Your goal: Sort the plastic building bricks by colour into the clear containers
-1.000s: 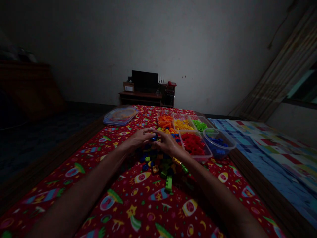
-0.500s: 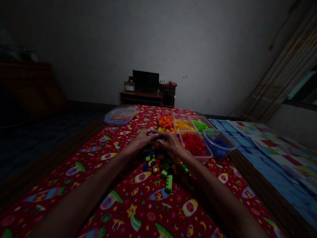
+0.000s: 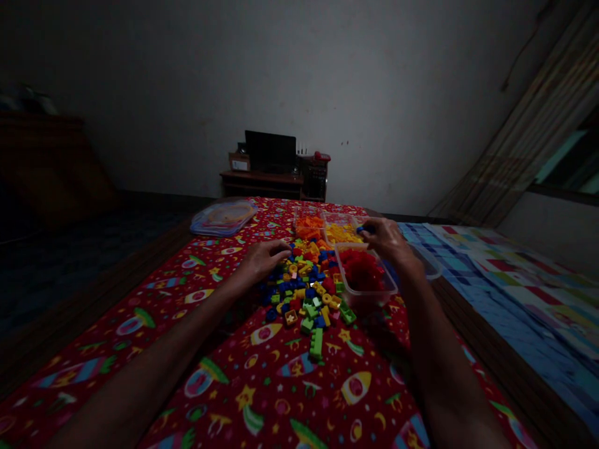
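My right hand [image 3: 387,240] is raised over the clear tubs on the right, its fingertips closed on a small blue toy block [image 3: 360,229]. Beneath that hand and forearm, the blue-block tub [image 3: 433,269] is largely hidden. My left hand [image 3: 264,259] rests at the left edge of a mixed pile of toy blocks [image 3: 304,284]. Its thumb and forefinger are slightly apart, and I see nothing held between them. Yellow, green, blue, red and orange pieces make up the pile. One long green block [image 3: 316,343] lies at its near end.
A clear tub of red blocks [image 3: 362,269] touches the pile's right side. Behind are tubs of orange blocks [image 3: 309,224] and yellow blocks [image 3: 343,233]. Stacked lids [image 3: 224,217] lie at the far left of the red patterned cloth [image 3: 262,399]. A monitor [image 3: 270,151] stands beyond.
My hands have parted. The right hand has moved right, from above the pile to over the tubs, carrying the blue toy block. My left hand has shifted slightly left, and the pile is uncovered.
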{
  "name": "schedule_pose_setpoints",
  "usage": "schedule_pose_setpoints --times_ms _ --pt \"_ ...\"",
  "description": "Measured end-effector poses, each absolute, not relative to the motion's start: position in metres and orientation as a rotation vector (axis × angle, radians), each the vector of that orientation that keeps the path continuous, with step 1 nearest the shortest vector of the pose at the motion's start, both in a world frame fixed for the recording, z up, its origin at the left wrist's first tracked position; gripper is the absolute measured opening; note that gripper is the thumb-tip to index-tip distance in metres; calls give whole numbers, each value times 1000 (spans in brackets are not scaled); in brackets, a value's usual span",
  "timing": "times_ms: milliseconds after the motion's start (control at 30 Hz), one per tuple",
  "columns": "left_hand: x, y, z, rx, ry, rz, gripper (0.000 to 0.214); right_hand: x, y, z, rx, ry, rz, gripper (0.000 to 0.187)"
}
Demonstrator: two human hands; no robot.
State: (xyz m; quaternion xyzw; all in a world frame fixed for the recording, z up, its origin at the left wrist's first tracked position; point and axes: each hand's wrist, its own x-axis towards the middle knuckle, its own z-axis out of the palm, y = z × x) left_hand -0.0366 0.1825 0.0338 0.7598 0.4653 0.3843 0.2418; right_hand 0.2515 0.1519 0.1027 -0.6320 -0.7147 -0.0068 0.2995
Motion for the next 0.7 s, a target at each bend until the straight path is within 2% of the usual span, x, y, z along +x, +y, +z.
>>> schedule_pose_setpoints --times_ms 167,267,467,600,700 --pt "-29 177 30 2213 1268 962 30 316 145 106 -2152 -1715 64 24" --pt "-29 178 27 2236 1243 962 33 325 140 106 -2215 -1696 31 33" --pt "-45 185 32 2226 1316 1032 35 277 146 111 -1809 -1853 -247 24" --pt "-52 189 33 2258 1373 980 32 213 151 86 -1429 -2131 -82 26" --pt "-45 188 26 2359 1246 901 30 174 155 49 -1203 -2311 6 30"
